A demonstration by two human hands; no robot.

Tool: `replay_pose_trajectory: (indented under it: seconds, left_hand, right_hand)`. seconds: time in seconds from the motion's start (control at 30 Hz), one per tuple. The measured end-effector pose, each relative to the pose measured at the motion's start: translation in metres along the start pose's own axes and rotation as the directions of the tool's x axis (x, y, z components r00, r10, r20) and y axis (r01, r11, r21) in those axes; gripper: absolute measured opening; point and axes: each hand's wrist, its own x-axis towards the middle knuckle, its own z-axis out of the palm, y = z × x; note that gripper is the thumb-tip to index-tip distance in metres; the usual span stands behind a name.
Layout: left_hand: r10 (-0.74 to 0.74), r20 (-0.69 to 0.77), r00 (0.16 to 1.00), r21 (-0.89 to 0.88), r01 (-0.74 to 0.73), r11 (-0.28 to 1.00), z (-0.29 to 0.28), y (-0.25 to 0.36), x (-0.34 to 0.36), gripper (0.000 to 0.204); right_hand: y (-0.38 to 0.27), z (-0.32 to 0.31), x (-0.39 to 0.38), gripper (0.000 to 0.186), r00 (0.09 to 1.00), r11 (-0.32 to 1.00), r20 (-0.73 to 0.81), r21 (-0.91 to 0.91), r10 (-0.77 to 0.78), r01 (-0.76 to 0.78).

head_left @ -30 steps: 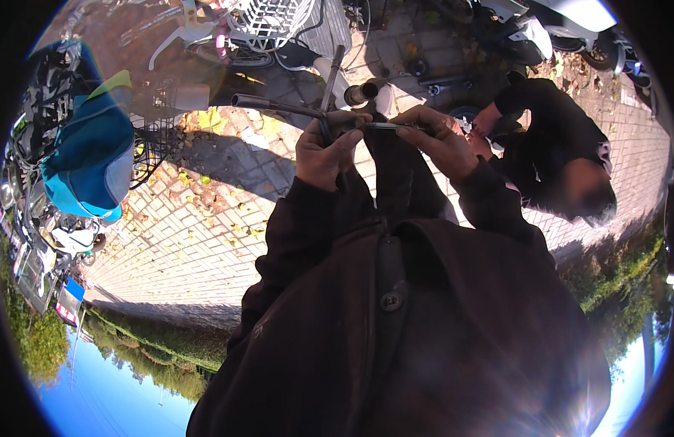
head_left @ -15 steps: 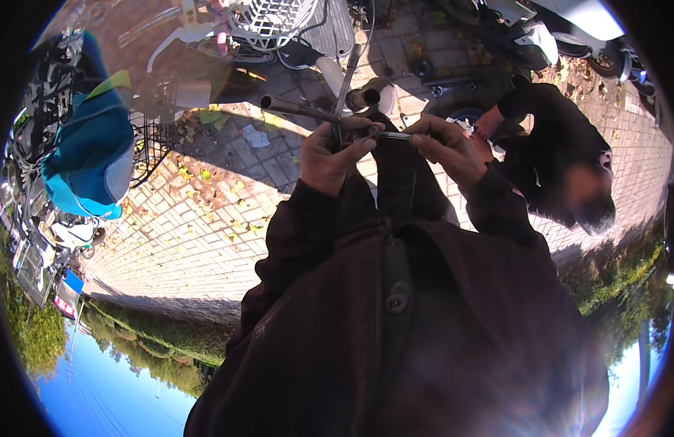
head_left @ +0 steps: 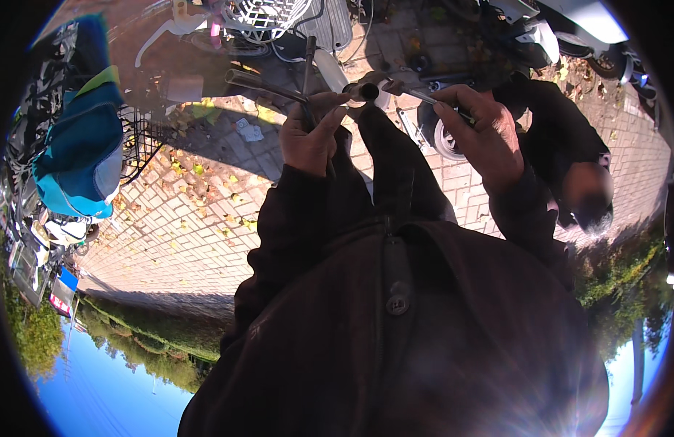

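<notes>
My left hand (head_left: 309,138) is closed around a dark metal piece (head_left: 268,85) made of a hollow tube with a thin bar crossing it. My right hand (head_left: 484,135) pinches a slim metal rod-like tool (head_left: 424,96) with a greenish end by the palm. Its far tip points left, close to the dark open end of a tube (head_left: 363,92) on a pale bike frame (head_left: 330,69). Whether tip and tube touch, I cannot tell. Below them, a wrench-like silver tool (head_left: 410,129) lies on the paving beside a small wheel (head_left: 448,140).
A person in dark clothes (head_left: 559,127) bends over close on my right. A white bike basket (head_left: 268,16) stands ahead. Parked bikes and a teal cover (head_left: 78,156) line the left. Brick paving (head_left: 184,240) with fallen leaves and a paper scrap (head_left: 248,131) surrounds me.
My hands have moved apart: the left went left with the crossed metal piece, the right went right and up with the rod-like tool. The tool's tip has left my left fingers.
</notes>
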Motion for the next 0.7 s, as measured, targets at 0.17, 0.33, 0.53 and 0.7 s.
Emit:
replay_pose_trajectory:
  seconds: [0.17,0.33,0.53,0.7]
  left_hand:
    - [0.087,0.080,0.993,-0.065,-0.082,0.994,0.010,-0.002,0.012,0.027]
    - [0.097,0.100,0.990,-0.111,-0.085,0.990,0.015,-0.004,0.016,0.029]
    - [0.057,0.102,0.993,0.002,-0.057,0.998,0.007,-0.008,0.019,0.032]
    - [0.107,0.100,0.989,-0.071,-0.100,0.992,0.009,-0.014,0.023,0.028]
  right_hand:
    - [-0.027,-0.002,0.015,0.020,0.992,0.968,0.052,-0.216,-0.116,0.125]
    - [-0.037,0.007,0.022,0.020,0.981,0.942,0.102,-0.278,-0.163,0.186]
    - [-0.045,0.016,0.025,0.020,0.978,0.905,0.131,-0.374,-0.163,0.201]
    - [-0.048,0.012,0.042,0.020,0.958,0.842,0.208,-0.465,-0.196,0.273]
